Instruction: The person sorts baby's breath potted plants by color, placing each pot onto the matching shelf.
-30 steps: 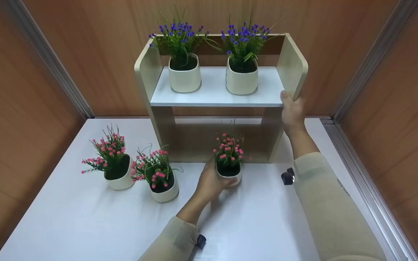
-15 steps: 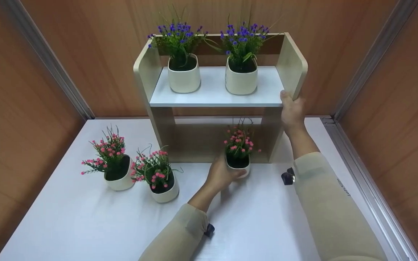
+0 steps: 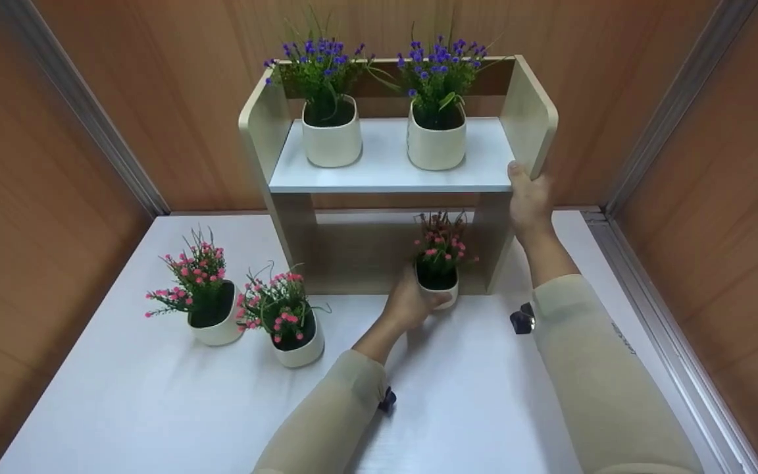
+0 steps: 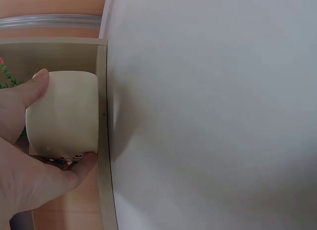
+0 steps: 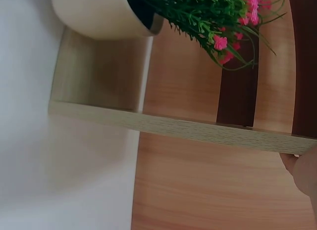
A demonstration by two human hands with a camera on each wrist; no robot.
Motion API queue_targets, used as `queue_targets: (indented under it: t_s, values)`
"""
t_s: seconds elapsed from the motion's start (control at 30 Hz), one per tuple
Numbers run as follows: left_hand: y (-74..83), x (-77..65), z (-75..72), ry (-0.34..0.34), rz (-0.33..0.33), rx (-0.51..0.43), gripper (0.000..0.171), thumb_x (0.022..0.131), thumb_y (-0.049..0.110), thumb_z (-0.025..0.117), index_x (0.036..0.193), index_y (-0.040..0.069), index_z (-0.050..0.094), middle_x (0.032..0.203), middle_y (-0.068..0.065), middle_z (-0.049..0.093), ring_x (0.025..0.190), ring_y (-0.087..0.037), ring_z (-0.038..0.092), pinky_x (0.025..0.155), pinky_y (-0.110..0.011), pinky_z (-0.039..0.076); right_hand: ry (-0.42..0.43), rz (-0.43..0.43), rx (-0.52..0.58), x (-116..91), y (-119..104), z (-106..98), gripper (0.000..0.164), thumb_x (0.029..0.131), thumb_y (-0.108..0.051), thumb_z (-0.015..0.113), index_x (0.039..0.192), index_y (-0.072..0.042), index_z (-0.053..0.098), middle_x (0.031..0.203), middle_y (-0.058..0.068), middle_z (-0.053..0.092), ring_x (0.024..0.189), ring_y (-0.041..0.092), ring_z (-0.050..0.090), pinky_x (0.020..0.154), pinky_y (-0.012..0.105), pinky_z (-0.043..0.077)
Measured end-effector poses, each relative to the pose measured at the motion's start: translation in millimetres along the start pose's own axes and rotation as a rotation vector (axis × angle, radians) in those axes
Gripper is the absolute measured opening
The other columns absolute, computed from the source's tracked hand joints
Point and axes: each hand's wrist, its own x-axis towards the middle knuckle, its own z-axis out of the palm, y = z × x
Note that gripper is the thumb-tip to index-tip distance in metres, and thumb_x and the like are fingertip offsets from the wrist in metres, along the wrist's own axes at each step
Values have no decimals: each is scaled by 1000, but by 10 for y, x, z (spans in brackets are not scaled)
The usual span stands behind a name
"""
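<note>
My left hand (image 3: 410,301) grips a white pot with a pink-flowered plant (image 3: 440,247) at the front of the wooden shelf's lower level. In the left wrist view, thumb and fingers wrap the white pot (image 4: 64,114) from both sides. My right hand (image 3: 531,203) holds the right side panel (image 3: 531,125) of the shelf, thumb at the front edge of the upper board (image 3: 385,183). Two white pots with purple flowers stand on that board, a left one (image 3: 332,141) and a right one (image 3: 437,146). In the right wrist view, the right hand (image 5: 304,173) shows only partly, at the panel's edge.
On the white table (image 3: 155,408), left of the shelf, stand two more pink-flowered pots, one farther left (image 3: 216,326) and one nearer the shelf (image 3: 300,349). Wood-grain walls (image 3: 714,164) enclose the table at the back and sides.
My left hand has carried the pink-flowered pot right and away from me, toward the lower level of the shelf. The right hand keeps its hold on the side panel.
</note>
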Motion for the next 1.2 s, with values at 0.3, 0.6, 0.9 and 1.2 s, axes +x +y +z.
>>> queue_targets:
  t_s: [0.3, 0.6, 0.9, 1.2]
  values:
    - [126, 170, 36, -52, -6, 40, 100, 96, 32, 85, 170, 5, 22, 171, -18, 42, 160, -34, 44, 134, -49, 35, -15, 38, 22, 16, 10, -73, 63, 112, -17, 53, 168, -15, 23, 169, 9, 34, 162, 20, 31, 140, 37, 13]
    - [172, 355, 89, -82, 7, 37, 95, 97, 24, 85, 168, 3, 24, 168, -20, 42, 158, -34, 45, 134, -47, 35, 22, 46, -7, -2, 24, -79, 65, 112, -18, 56, 167, -16, 23, 169, 7, 33, 161, 20, 30, 140, 39, 14]
    - [155, 540, 159, -69, 29, 2, 99, 99, 20, 82, 169, -3, 16, 174, -25, 30, 164, -36, 34, 137, -43, 29, 25, -38, 21, 12, 12, -14, 69, 109, -8, 56, 167, -16, 20, 172, 5, 28, 164, 16, 24, 138, 25, 10]
    - [147, 585, 217, -15, 63, 16, 101, 97, 17, 83, 170, -2, 16, 175, -25, 28, 165, -35, 32, 137, -43, 29, 31, -30, -15, -4, 32, -1, 69, 110, -13, 57, 168, -18, 20, 173, 1, 28, 165, 14, 23, 140, 29, 8]
